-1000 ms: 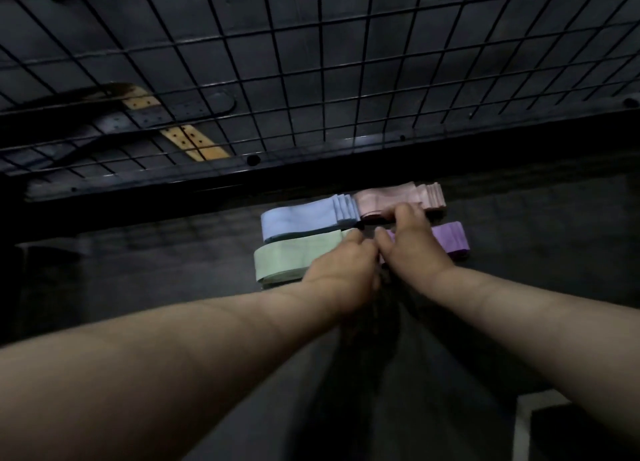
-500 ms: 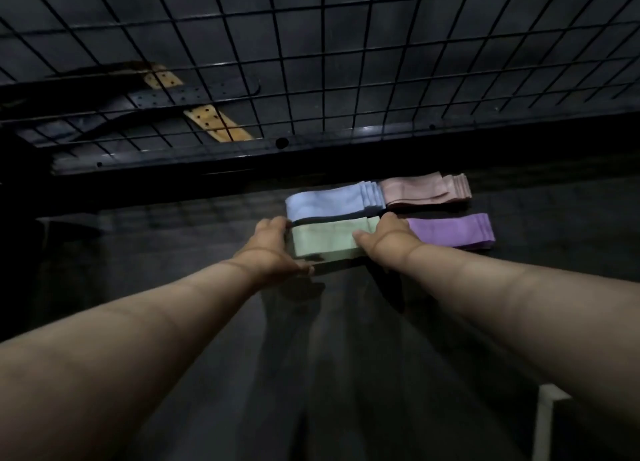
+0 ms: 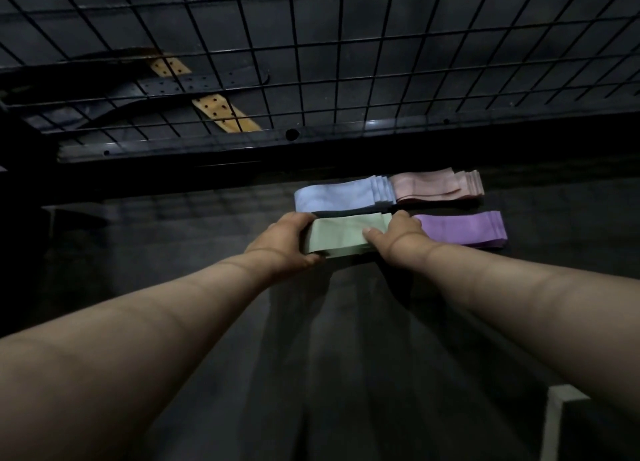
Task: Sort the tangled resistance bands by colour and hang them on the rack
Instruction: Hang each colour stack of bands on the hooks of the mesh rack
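Green bands [image 3: 341, 234], stacked flat on the dark floor [image 3: 207, 322] below the wire rack [image 3: 346, 62], could fan apart or slide out if lifted by the ends alone, since the loose layers are thin and slick; they might also drag the purple stack [image 3: 464, 230] touching alongside. Left hand [image 3: 284, 241] curls around the stack's left end; right hand [image 3: 398, 241] clasps its right end, thumb on top.

Pretty dim shot, we only get a small glare spot on the rack [image 3: 372, 125] rail, soft arm shadows on the table [image 3: 173, 253], and wide-angle bending at the edges.
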### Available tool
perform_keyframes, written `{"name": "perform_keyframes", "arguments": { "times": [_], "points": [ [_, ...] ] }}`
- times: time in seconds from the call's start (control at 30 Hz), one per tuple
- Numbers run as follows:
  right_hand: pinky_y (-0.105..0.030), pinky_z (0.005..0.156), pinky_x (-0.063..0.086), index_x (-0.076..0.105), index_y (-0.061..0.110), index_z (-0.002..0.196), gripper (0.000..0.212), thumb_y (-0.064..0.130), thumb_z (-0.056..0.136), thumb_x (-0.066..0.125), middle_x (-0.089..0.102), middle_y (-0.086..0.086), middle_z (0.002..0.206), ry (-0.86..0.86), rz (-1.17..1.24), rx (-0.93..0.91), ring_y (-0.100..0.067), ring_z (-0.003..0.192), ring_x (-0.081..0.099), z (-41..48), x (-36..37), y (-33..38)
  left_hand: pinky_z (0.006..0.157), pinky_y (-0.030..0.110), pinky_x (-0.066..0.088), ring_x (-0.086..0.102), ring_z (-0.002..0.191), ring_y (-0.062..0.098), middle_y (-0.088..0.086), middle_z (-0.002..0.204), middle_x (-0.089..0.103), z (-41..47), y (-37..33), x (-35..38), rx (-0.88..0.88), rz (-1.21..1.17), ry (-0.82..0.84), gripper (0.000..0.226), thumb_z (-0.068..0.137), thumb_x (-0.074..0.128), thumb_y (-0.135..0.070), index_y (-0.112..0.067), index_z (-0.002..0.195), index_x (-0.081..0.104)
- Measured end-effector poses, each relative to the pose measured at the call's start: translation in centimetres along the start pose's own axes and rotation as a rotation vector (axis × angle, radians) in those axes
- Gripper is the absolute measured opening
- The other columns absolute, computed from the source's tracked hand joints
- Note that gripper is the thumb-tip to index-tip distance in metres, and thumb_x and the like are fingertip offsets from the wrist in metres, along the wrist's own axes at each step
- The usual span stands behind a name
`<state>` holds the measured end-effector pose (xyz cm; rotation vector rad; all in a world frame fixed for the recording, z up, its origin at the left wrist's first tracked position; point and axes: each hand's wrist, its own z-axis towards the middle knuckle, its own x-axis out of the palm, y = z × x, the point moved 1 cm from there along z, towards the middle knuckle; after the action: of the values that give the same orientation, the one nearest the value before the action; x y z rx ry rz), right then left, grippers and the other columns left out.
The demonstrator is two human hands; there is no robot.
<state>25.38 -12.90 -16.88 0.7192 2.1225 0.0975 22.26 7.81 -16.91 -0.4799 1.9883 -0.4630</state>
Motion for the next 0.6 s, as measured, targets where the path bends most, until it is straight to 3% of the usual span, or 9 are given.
{"name": "perform_keyframes", "arguments": {
  "times": [0.23, 0.47, 0.6],
  "points": [
    [-0.044, 0.107, 0.037, 0.030, 0.004, 0.149, 0.077, 0.053, 0.096, 0.055, 0.031, -0.021, 0.152, 0.013, -0.011, -0.007, -0.041, 0.135, 0.041, 0.0, 0.1, -0.1, 0.104, 0.042, 0.045, 0.049, 0.125, 0.029, 0.004, 0.137, 0.043, 0.7, -0.6, 1.1, -0.079, 0.060, -0.016, 0.072, 0.077, 0.079, -0.028, -0.023, 0.138, 0.043],
    [-0.042, 0.107, 0.038, 0.034, 0.005, 0.146, 0.073, 0.051, 0.095, 0.058, 0.033, -0.020, 0.149, 0.010, 0.006, -0.022, -0.040, 0.133, 0.043, -0.2, 0.2, -0.5, 0.090, 0.039, 0.051, 0.057, 0.105, 0.024, -0.003, 0.126, 0.043, 0.0, -1.3, 0.3, -0.022, 0.040, -0.018, 0.066, 0.069, 0.082, -0.029, -0.024, 0.125, 0.047],
    [-0.044, 0.108, 0.038, 0.033, 0.006, 0.148, 0.073, 0.050, 0.095, 0.058, 0.032, -0.020, 0.150, 0.006, 0.032, -0.001, -0.042, 0.135, 0.042, -0.2, 0.5, -0.6, 0.097, 0.041, 0.050, 0.055, 0.115, 0.028, 0.003, 0.135, 0.041, 0.1, -1.4, 0.8, -0.054, 0.065, 0.016, 0.072, 0.075, 0.078, -0.030, -0.021, 0.137, 0.041]
  ]
}}
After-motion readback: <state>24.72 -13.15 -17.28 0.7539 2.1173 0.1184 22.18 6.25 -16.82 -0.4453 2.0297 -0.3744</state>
